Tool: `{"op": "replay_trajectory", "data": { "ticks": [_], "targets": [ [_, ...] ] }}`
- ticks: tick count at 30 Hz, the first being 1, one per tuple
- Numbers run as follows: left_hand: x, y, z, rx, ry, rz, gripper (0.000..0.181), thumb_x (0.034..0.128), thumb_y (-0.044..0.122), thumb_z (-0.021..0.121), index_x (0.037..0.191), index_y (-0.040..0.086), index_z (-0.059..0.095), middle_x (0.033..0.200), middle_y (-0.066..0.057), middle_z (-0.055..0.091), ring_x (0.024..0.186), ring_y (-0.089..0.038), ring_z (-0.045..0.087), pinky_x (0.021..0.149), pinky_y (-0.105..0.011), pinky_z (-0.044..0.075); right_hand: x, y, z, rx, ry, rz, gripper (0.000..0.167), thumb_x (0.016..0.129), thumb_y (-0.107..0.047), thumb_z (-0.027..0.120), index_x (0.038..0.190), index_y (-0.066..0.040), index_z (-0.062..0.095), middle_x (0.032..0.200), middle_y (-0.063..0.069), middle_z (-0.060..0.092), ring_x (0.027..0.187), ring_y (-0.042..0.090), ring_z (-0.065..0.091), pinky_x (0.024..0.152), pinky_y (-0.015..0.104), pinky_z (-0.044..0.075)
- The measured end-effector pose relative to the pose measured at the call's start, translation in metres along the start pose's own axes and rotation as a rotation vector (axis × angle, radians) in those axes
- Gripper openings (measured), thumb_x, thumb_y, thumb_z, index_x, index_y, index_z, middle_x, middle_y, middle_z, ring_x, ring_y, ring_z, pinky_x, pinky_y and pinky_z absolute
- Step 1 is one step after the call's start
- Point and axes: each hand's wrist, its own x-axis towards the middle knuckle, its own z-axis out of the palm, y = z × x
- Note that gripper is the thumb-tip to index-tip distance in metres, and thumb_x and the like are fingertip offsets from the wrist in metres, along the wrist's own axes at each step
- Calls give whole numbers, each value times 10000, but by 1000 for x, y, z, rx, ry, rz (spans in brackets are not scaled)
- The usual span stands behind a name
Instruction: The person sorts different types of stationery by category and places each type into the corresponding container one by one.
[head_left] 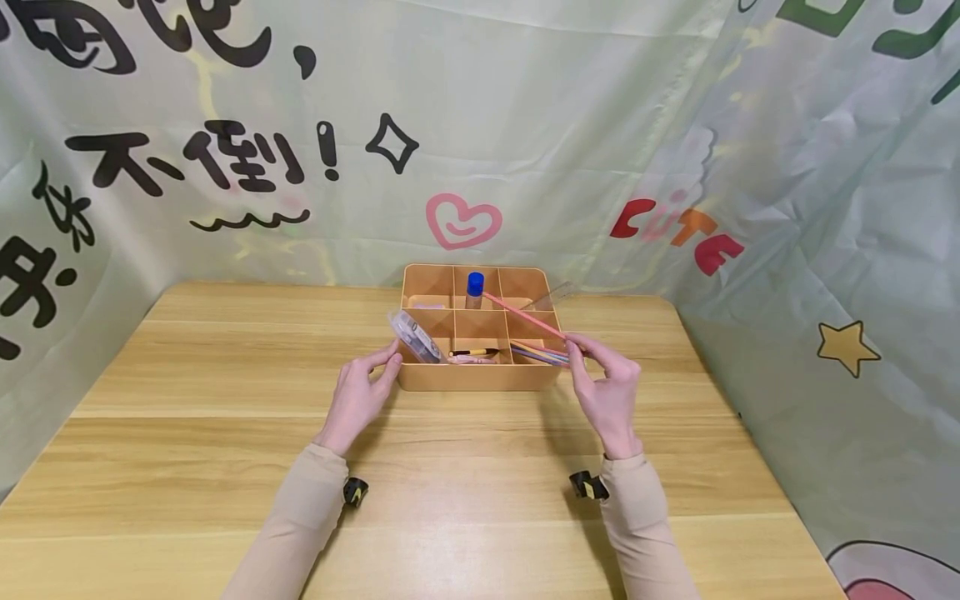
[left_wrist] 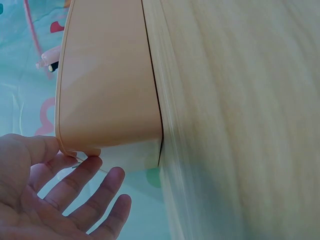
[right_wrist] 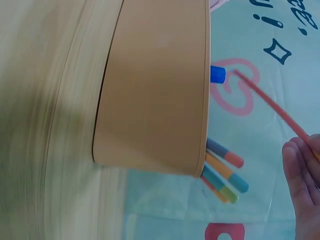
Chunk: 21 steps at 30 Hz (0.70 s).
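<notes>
A tan desk organizer (head_left: pixel 480 378) with several compartments stands at the table's back. My left hand (head_left: pixel 358 400) pinches its front left corner; in the left wrist view the thumb and fingertips (left_wrist: pixel 93 161) meet at the rim. My right hand (head_left: pixel 609 396) holds a thin coral-red pencil (head_left: pixel 528 318) by one end, above the organizer's right side. The pencil slants up left toward a blue-capped glue stick (head_left: pixel 475 285) in the back middle compartment. Several coloured pencils (head_left: pixel 536 353) lie in the front right compartment; their two-tone ends (right_wrist: pixel 235 182) stick out in the right wrist view.
A clear packet (head_left: pixel 417 337) leans in the front left compartment. A black-and-yellow pen (head_left: pixel 474 352) lies in the front middle one. From the back right compartment a transparent ruler (head_left: pixel 551 295) sticks out. A printed cloth (head_left: pixel 360 225) hangs behind the wooden table (head_left: pixel 480 500).
</notes>
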Motion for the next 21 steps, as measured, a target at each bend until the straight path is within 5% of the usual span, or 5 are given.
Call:
{"op": "replay_trajectory", "data": {
  "ticks": [4,11,17,21],
  "targets": [
    [0,1,0,3,-1,-2,386,1037,273,568,1363,71,611,1404,-100,606,1348,-364,544,1170,-546,403,1,5,-4,-26,42,-8,124,846,115,702,935,64,772,841,238,763,777,27,702,785,76,554],
    [0,1,0,-5,-6,0,384,1038,266,568,1362,65,610,1408,-100,602,1345,-365,546,1170,-540,405,3,10,-13,-128,38,8,109,865,81,706,944,51,775,837,216,768,688,311,716,765,63,534],
    [0,1,0,-11,-8,-2,385,1038,262,570,1368,69,605,1415,-91,597,1346,-361,547,1174,-537,401,2,16,-18,-208,-11,42,87,872,44,717,937,48,775,827,197,773,659,321,724,659,221,586],
    [0,2,-1,-11,-11,-5,386,1038,261,570,1372,72,602,1419,-90,594,1350,-359,543,1174,-539,400,0,18,-17,-237,-27,64,84,861,49,721,924,41,776,805,185,773,623,323,722,628,175,556]
  ]
}}
